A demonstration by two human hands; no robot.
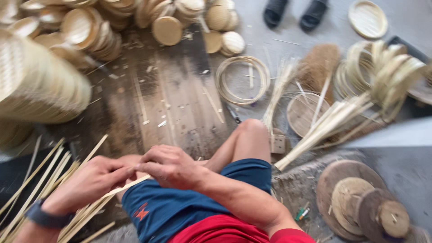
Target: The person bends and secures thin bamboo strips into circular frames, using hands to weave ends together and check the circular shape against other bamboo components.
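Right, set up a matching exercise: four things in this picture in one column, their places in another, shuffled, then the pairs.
Things:
1. bamboo strips
2. loose hoop rings
3. dark sandals
4. round wooden discs

Places:
A. top of the view, on the grey floor
B. bottom right corner
C. under the left hand and right hand, lower left
D. on the floor beyond the raised knee

Pairs: 1-C, 2-D, 3-A, 4-B

The person wears blue shorts [180,202] with a small red star mark at seven o'clock, a red shirt [225,230], and a dark wristband [45,217] on the left wrist.
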